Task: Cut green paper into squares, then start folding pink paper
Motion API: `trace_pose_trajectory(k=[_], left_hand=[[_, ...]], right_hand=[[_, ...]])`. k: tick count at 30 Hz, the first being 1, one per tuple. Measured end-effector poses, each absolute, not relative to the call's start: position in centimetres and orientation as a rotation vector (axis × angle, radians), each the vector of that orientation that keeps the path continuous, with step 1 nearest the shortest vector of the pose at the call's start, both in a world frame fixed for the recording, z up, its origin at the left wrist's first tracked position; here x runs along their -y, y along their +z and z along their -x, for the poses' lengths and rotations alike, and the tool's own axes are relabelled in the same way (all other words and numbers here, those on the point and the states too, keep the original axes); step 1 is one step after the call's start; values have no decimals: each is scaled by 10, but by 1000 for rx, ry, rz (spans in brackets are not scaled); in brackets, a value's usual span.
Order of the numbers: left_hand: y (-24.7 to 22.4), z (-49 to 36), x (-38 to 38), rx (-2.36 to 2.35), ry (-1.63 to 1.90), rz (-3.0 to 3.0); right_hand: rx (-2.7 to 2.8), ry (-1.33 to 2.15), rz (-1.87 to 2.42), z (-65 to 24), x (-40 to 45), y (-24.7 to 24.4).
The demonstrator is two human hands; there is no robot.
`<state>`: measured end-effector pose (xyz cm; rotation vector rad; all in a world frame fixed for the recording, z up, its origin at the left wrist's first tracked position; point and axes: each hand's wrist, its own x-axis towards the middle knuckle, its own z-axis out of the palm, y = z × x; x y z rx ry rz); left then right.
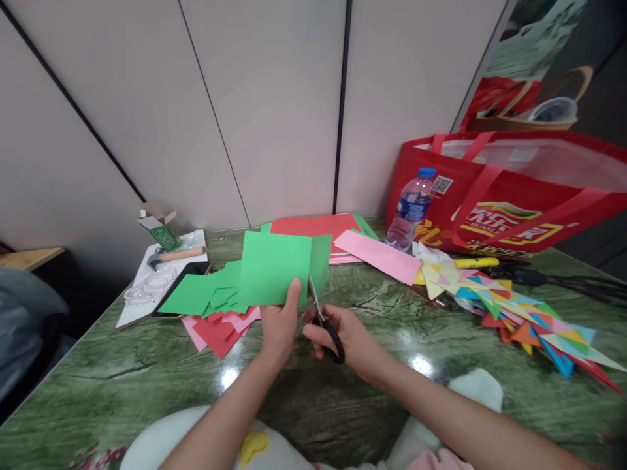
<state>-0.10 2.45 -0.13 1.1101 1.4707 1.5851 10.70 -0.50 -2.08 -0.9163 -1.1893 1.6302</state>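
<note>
My left hand [281, 324] grips a green sheet of paper [275, 267] by its lower edge, thumb in front. A crease or cut line runs down the sheet, and its right part angles back. In my right hand [337, 333] is a pair of scissors [334, 341] with black handles, fingers in the loops. Their blades point up at the paper's lower part, by the line; whether they bite into it I cannot make out. Left of my left hand lie green paper pieces [189, 295], with red and pink pieces [220, 331] in front.
A pink strip [379, 256] and red sheets [304, 226] lie behind. A water bottle [411, 209] stands by a red bag [490, 196]. Folded colourful paper [533, 320] spreads at right. A hammer [176, 257], beads [149, 287], a tablet [198, 268] and a small box [164, 235] are at left.
</note>
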Motion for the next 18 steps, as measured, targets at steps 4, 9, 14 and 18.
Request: trace_pose_trajectory(k=[4, 9, 14, 18], left_hand=[[0, 9, -39, -1346, 1682, -932], [7, 14, -45, -1002, 1692, -735], [13, 17, -40, -952, 1461, -721], [15, 19, -33, -963, 1161, -809]], right_hand=[[1327, 1649, 975, -105, 7, -15], [1176, 1223, 1031, -114, 4, -2], [1034, 777, 1042, -142, -17, 0], [1091, 918, 1038, -154, -32, -10]])
